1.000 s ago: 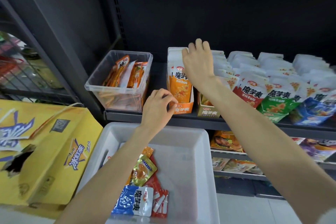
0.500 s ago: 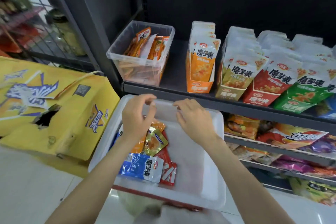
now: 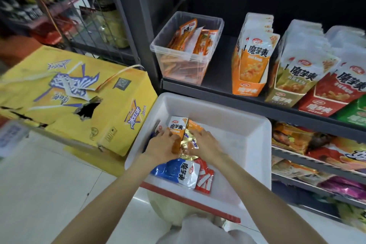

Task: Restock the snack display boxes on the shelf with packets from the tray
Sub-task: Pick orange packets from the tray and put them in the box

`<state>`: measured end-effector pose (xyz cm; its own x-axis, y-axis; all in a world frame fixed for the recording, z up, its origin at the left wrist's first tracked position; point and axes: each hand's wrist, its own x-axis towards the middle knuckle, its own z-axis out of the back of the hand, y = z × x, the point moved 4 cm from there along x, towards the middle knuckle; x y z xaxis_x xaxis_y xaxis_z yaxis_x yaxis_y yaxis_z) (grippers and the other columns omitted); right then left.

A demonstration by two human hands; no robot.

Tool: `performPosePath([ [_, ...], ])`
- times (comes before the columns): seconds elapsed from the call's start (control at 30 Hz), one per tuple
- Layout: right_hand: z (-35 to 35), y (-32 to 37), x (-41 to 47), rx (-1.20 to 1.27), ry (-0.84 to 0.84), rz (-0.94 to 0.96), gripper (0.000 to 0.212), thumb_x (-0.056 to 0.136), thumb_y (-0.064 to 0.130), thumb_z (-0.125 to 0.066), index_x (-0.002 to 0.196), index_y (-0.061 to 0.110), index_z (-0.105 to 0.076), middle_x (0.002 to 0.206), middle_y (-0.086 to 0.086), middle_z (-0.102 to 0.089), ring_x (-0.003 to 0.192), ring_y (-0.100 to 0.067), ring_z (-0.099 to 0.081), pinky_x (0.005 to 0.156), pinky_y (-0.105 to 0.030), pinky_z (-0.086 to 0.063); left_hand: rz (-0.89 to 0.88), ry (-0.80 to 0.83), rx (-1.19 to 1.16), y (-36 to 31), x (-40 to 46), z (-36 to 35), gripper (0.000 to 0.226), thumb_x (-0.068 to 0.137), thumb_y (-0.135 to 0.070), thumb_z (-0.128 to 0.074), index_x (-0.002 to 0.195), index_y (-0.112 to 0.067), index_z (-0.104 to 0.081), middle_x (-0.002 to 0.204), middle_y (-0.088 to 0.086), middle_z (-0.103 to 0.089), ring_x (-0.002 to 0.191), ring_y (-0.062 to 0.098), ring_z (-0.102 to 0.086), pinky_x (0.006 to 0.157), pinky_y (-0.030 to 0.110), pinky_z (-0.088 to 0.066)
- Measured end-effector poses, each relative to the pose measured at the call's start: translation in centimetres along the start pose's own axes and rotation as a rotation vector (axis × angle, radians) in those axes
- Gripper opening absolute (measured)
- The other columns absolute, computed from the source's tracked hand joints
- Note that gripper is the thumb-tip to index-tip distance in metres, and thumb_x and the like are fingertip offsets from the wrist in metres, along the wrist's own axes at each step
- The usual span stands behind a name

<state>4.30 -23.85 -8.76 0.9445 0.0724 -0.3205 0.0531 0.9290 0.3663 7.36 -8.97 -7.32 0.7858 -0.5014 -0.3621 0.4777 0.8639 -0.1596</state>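
Note:
A white tray (image 3: 247, 125) stands below the shelf with a few snack packets in its left part. My left hand (image 3: 161, 147) grips an orange and white packet (image 3: 176, 127) and tilts it up. My right hand (image 3: 206, 144) rests on a gold packet (image 3: 188, 144) beside it; its grip is hidden. A blue packet (image 3: 178, 170) and a red packet (image 3: 205, 181) lie nearer me. On the shelf (image 3: 217, 93) stand an orange display box (image 3: 249, 85), a gold one (image 3: 283, 99) and a red one (image 3: 320, 105), all holding packets.
A clear plastic bin (image 3: 176, 73) of orange packets sits at the shelf's left end. A torn yellow carton (image 3: 79, 109) stands left of the tray. Lower shelves (image 3: 316, 166) at right hold more bags. A wire rack (image 3: 95, 31) is at the back left.
Both hands came down from the shelf into the tray. My left hand has taken hold of an orange packet and my right hand now lies on the gold one.

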Motion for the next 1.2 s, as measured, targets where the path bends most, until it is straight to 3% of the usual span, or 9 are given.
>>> performPosePath([
  [0.17,2.5,-2.0,-1.9,0.135,-0.106,-0.116,0.021,0.088,0.029,-0.065,0.107,0.02,-0.062,0.106,-0.006,-0.066,0.1,-0.027,-0.061,0.073,-0.03,-0.04,0.015,-0.059,-0.088,0.0,-0.1,0.8,0.054,0.082,-0.052,-0.061,0.129,-0.029,-0.046,0.134,0.001,-0.043,0.125,0.023,-0.042,0.093,0.036,-0.044],
  [0.33,7.0,-5.3,-7.1,0.559,-0.426,-0.285,0.009,0.087,0.021,-0.068,0.091,0.015,-0.063,0.089,-0.002,-0.067,0.083,-0.023,-0.062,0.071,-0.032,-0.048,0.134,-0.447,-0.896,-1.3,-2.2,3.7,0.031,0.088,-0.033,-0.064,0.118,-0.028,-0.058,0.117,-0.013,-0.059,0.104,-0.005,-0.055,0.09,0.021,-0.044],
  [0.43,8.1,-4.6,-9.3,1.126,-0.482,-0.291,0.01,0.088,0.013,-0.066,0.085,0.013,-0.056,0.089,-0.009,-0.069,0.072,-0.018,-0.067,0.058,-0.033,-0.055,0.132,-0.32,-1.401,-4.2,-2.5,4.5,0.028,0.082,-0.039,-0.068,0.108,-0.029,-0.062,0.11,-0.011,-0.065,0.099,-0.003,-0.061,0.082,0.018,-0.049],
  [0.57,8.3,-3.0,-10.2,1.511,-0.38,-0.249,0.011,0.089,0.005,-0.06,0.09,0.007,-0.05,0.085,-0.01,-0.07,0.068,-0.018,-0.067,0.053,-0.024,-0.052,0.055,-0.28,-1.553,-7.8,-2.2,6.2,0.024,0.082,-0.028,-0.073,0.102,-0.03,-0.062,0.094,-0.016,-0.069,0.095,0.001,-0.064,0.08,0.02,-0.052],
  [0.7,9.6,-3.6,-11.5,1.366,-0.404,-0.211,0.017,0.087,0.005,-0.063,0.101,0.009,-0.054,0.098,-0.005,-0.067,0.087,-0.019,-0.065,0.067,-0.019,-0.053,-0.052,-0.348,-1.352,-9.5,-2.0,8.4,0.021,0.084,-0.011,-0.068,0.098,-0.026,-0.061,0.09,-0.012,-0.068,0.084,-0.001,-0.064,0.066,0.011,-0.049],
  [0.8,13.1,-4.9,-13.3,1.077,-0.571,-0.154,0.056,0.081,0.019,-0.072,0.128,0.025,-0.042,0.114,0.01,-0.059,0.093,-0.003,-0.064,0.076,-0.018,-0.052,-0.207,-0.287,-1.1,-10.9,-1.9,10.3,0.025,0.085,-0.013,-0.068,0.095,-0.034,-0.059,0.091,-0.014,-0.067,0.079,-0.004,-0.062,0.068,0.009,-0.047],
  [0.9,16.3,-6.3,-15.4,0.881,-0.614,-0.133,0.078,0.076,0.024,-0.078,0.134,0.042,-0.03,0.106,0.017,-0.065,0.085,0.001,-0.065,0.071,-0.018,-0.054,-0.356,-0.248,-0.823,-13.4,-1.7,12.0,0.028,0.085,-0.018,-0.069,0.095,-0.041,-0.057,0.088,-0.019,-0.065,0.079,-0.003,-0.062,0.07,0.016,-0.051],
  [1.03,19.2,-8.5,-17.5,0.706,-0.665,-0.121,0.04,0.078,0.02,-0.076,0.115,0.023,-0.061,0.092,0.019,-0.068,0.075,-0.001,-0.066,0.059,-0.017,-0.053,-0.507,-0.32,-0.746,-17.2,-0.4,14.0,0.023,0.084,-0.013,-0.069,0.102,-0.026,-0.067,0.087,-0.02,-0.065,0.083,0.001,-0.063,0.078,0.027,-0.053],
  [1.2,25.1,-11.8,-18.9,0.335,-1.151,-0.17,0.03,0.086,0.026,-0.07,0.109,0.007,-0.066,0.084,-0.002,-0.068,0.069,-0.019,-0.062,0.063,-0.025,-0.049,-0.518,-0.644,-0.724,-20.0,2.8,16.5,0.042,0.086,-0.019,-0.067,0.125,-0.023,-0.054,0.124,-0.009,-0.052,0.112,0.009,-0.053,0.091,0.025,-0.045],
])
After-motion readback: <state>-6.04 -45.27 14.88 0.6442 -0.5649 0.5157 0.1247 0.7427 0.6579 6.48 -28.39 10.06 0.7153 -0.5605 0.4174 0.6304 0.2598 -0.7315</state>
